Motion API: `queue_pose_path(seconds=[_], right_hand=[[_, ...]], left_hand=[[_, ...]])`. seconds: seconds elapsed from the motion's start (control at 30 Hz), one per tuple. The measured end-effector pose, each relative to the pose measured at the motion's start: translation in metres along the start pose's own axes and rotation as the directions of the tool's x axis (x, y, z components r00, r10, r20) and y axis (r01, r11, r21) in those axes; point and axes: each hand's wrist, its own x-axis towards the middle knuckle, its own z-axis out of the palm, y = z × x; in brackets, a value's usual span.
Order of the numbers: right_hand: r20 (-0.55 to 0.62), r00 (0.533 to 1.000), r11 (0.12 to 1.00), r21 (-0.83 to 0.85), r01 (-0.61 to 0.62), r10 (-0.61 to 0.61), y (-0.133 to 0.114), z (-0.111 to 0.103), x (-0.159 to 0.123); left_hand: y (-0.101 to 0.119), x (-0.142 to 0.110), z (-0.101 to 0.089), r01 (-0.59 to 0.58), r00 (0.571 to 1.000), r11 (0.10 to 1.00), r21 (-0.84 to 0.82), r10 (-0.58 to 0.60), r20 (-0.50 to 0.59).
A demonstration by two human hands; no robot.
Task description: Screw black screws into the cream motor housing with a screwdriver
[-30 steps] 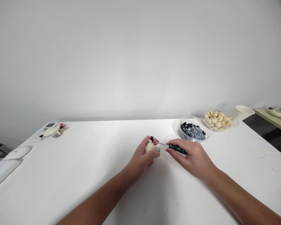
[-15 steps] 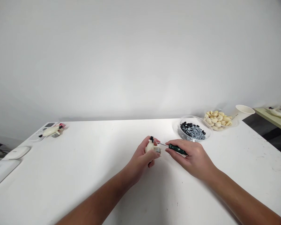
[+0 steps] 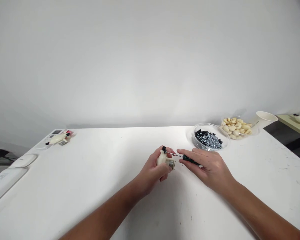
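My left hand (image 3: 156, 168) is closed around a cream plastic housing (image 3: 161, 158) with a small silver motor (image 3: 171, 163) at its side. A black piece (image 3: 164, 149) sits on the housing's upper end. In the fingers of my right hand (image 3: 206, 165) is a screwdriver with a dark green handle (image 3: 189, 159). Its thin metal shaft (image 3: 174, 154) points left, and the tip meets the black piece or lies right beside it. Whether a screw is under the tip is too small to tell.
Behind my right hand stands a clear round dish (image 3: 198, 145) of screws and black parts. Beyond it are a clear container of cream pieces (image 3: 236, 127) and a white cup (image 3: 266, 117). A similar cream assembly (image 3: 58, 138) and white boxes (image 3: 6, 183) lie at left.
The whole scene sits slightly shifted to the right, as the view has turned a little. The screwdriver's handle has rolled in my right fingers, which now cover more of it.
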Motion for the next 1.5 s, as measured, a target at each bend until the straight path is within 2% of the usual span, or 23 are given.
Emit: queue_pose_path(seconds=[0.1, 0.2, 0.3, 0.37, 0.43, 0.5, 0.57, 0.63, 0.73, 0.9, 1.07, 1.17, 1.23, 1.4, 1.5], right_hand=[[0.022, 0.999, 0.999, 0.026, -0.037, 0.037, 0.001, -0.001, 0.001], [0.099, 0.981, 0.979, 0.103, -0.175, 0.165, 0.001, -0.001, 0.002], [0.109, 0.921, 0.892, 0.228, -0.39, 0.374, -0.002, 0.002, 0.0], [0.106, 0.9, 0.847, 0.306, -0.434, 0.423, -0.008, 0.004, -0.002], [0.121, 0.924, 0.861, 0.335, -0.382, 0.363, -0.016, 0.006, -0.004], [0.099, 0.961, 0.9, 0.338, -0.276, 0.258, -0.024, 0.007, -0.004], [0.04, 0.987, 0.93, 0.331, -0.159, 0.155, -0.032, 0.007, -0.003], [-0.011, 0.997, 0.946, 0.314, -0.075, 0.082, -0.038, 0.006, -0.002], [-0.032, 0.998, 0.949, 0.311, -0.044, 0.057, -0.041, 0.004, -0.001], [0.001, 0.999, 0.928, 0.37, -0.037, 0.04, -0.039, 0.001, -0.002], [-0.04, 0.996, 0.916, 0.392, 0.085, -0.076, -0.04, -0.004, -0.002], [-0.031, 0.993, 0.924, 0.363, 0.119, -0.116, -0.044, -0.007, 0.0], [-0.011, 0.994, 0.933, 0.346, 0.102, -0.105, -0.047, -0.009, 0.001], [-0.033, 0.999, 0.955, 0.295, -0.001, 0.011, -0.049, -0.012, 0.005], [-0.034, 0.999, 0.957, 0.288, 0.026, -0.017, -0.052, -0.014, 0.006]], left_hand=[[-0.002, -0.001, 0.0, -0.034, 0.999, 0.999, 0.04, 0.033, 0.012], [-0.004, 0.0, 0.001, -0.14, 0.981, 0.963, 0.228, 0.166, -0.097], [-0.007, 0.001, 0.002, -0.255, 0.909, 0.847, 0.466, 0.374, -0.183], [-0.009, 0.001, 0.004, -0.326, 0.855, 0.736, 0.594, 0.497, -0.147], [-0.01, -0.001, 0.007, -0.409, 0.807, 0.619, 0.671, 0.588, -0.051], [-0.012, -0.004, 0.01, -0.493, 0.767, 0.522, 0.696, 0.639, 0.063], [-0.012, -0.007, 0.013, -0.554, 0.738, 0.468, 0.689, 0.659, 0.147], [-0.013, -0.01, 0.014, -0.587, 0.719, 0.442, 0.678, 0.669, 0.187], [-0.013, -0.012, 0.014, -0.595, 0.708, 0.421, 0.684, 0.677, 0.199], [-0.011, -0.012, 0.014, -0.589, 0.729, 0.441, 0.677, 0.651, 0.21], [-0.004, -0.015, 0.017, -0.613, 0.732, 0.464, 0.639, 0.637, 0.24], [-0.001, -0.016, 0.019, -0.626, 0.734, 0.476, 0.617, 0.626, 0.262], [-0.001, -0.017, 0.02, -0.633, 0.729, 0.472, 0.614, 0.63, 0.268], [-0.006, -0.021, 0.018, -0.651, 0.699, 0.442, 0.617, 0.665, 0.261], [-0.009, -0.022, 0.017, -0.667, 0.669, 0.389, 0.635, 0.689, 0.28]])
